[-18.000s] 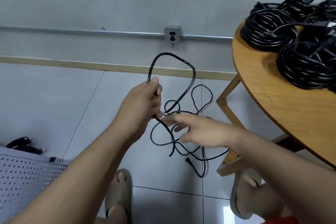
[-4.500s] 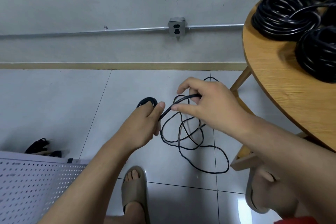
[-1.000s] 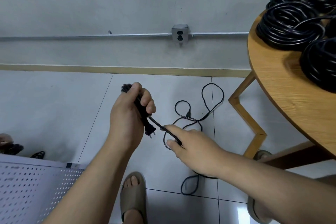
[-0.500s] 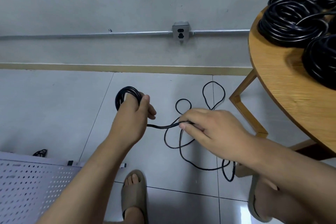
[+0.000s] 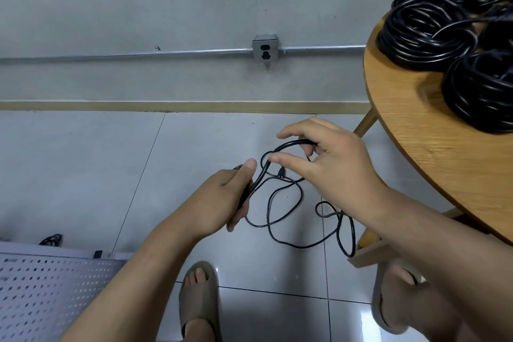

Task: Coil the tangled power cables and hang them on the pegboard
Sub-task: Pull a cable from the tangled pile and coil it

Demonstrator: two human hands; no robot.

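The cable (image 5: 291, 143) is thin, black and limp. It should weigh little and bend wherever it is led, but its jacket looks smooth and the free turns will likely spring open or slip unless they are kept pinched. It is best taken where it runs single and clear of crossings, and each new turn is best laid into the same grip as the others.

The left hand (image 5: 222, 200) is closed round the gathered part of the cable, thumb pressed along the top, with only a dark end showing past the thumb tip; how many turns it holds is hidden. From that fist the cable rises in an arch to the right hand (image 5: 333, 166), which sits up and to the right. That hand's curled fingers hook over the arch while the thumb sticks out straight below it.

Under and between the hands the remaining cable sprawls on the floor (image 5: 194, 147) in several crossing loops, running toward the table (image 5: 416, 153) leg. A plug (image 5: 281, 173) shows among them, just below the right thumb.

Finished coils (image 5: 424, 36) are piled at the table's far edge. The pegboard (image 5: 41, 291) lies in the near left corner, well apart from the hands.

My guess is that much of the cable is left to wind.
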